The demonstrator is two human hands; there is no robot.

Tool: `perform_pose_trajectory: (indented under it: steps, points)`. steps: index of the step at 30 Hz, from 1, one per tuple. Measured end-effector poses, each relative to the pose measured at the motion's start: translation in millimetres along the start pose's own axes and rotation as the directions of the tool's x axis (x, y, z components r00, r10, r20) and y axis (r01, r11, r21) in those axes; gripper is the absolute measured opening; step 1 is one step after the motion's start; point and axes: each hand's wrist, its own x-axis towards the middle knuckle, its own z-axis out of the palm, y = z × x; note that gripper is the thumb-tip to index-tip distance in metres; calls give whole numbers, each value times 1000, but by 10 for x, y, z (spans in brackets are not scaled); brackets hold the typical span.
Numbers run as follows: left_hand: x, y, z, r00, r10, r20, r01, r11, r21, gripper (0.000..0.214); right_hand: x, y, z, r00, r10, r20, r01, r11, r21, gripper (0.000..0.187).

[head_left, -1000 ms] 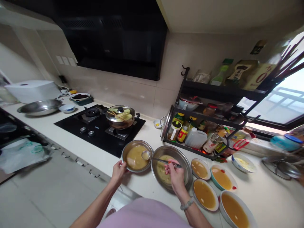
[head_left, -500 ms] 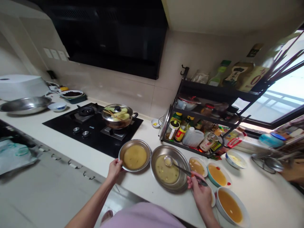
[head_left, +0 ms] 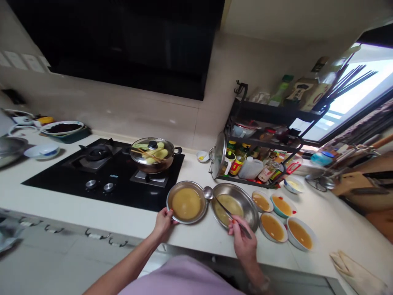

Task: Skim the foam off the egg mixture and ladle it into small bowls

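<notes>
My left hand (head_left: 165, 222) grips the near left rim of a smaller steel bowl (head_left: 201, 203), which holds yellowish-brown liquid. In my right hand (head_left: 243, 240) is a long-handled ladle (head_left: 223, 207). Its round head hangs over the place where the two steel bowls nearly meet. Beneath the handle stands the larger steel bowl (head_left: 251, 205), with a paler yellowish liquid in it. Close by on the right are several small bowls of orange-brown liquid, among them a white bowl (head_left: 285, 237) and a teal-rimmed bowl (head_left: 272, 203).
A lidded pan (head_left: 152, 166) stands on the black gas stove (head_left: 123, 196). Behind the bowls is a black rack (head_left: 260, 107) with bottles and jars. A small white bowl (head_left: 202, 156) sits by the wall, a cloth (head_left: 353, 272) lies at the right, and a range hood (head_left: 129, 45) hangs above.
The ladle has moved left, from over the larger bowl's liquid to the gap beside the smaller bowl. My left hand stays on the smaller bowl's rim. The view has turned right.
</notes>
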Motion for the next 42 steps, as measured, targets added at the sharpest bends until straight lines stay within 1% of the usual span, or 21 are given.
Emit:
perform_pose_trajectory:
  steps: [3,5,7,9,12,15,18,21,24,28,31,35,38,40,42]
  points:
    - [26,15,1,1000,-17,25,16,1000,14,25,-67,-10,325,996,31,89,-32,999,8,29]
    - [44,25,11,1000,-15,25,14,1000,23,24,-99,17,438,987,31,157,-29,999,-15,32]
    - [52,34,26,1000,-7,22,7,1000,20,24,-120,57,474,982,52,182,-48,999,-26,34]
    - [48,43,42,1000,2,16,-2,1000,21,24,-123,104,456,983,108,147,-108,994,-8,37]
    - [31,57,56,1000,-1,3,0,999,37,27,-81,164,385,976,200,85,-205,977,64,43]
    - [13,65,57,1000,-20,3,20,999,40,28,-2,163,320,968,236,81,-246,959,140,45]
    - [-6,57,61,999,-33,17,32,999,25,23,72,98,279,960,275,60,-281,935,217,45]
    - [-35,35,76,999,-35,22,34,999,20,20,122,38,243,936,348,50,-347,890,296,44]
    - [-68,14,96,999,-29,13,29,999,16,23,153,13,196,897,439,57,-426,821,380,46]
    - [-84,-2,106,1000,-22,13,22,1000,14,22,194,-19,82,861,508,27,-465,763,450,50]
    - [-69,-19,98,1000,-25,13,25,1000,14,24,244,-48,-76,857,515,-22,-447,763,466,49]
    - [-43,-42,83,999,-31,12,31,999,13,24,330,-30,-371,868,479,-128,-387,816,430,47]
    - [-35,-52,78,999,-36,8,36,999,12,22,375,52,-585,875,435,-212,-338,862,377,46]
    - [-31,-57,75,999,-41,4,41,999,17,21,375,133,-693,888,389,-245,-308,899,312,45]
    - [-26,-64,70,999,-42,5,42,999,20,20,343,216,-768,914,321,-248,-270,938,218,43]
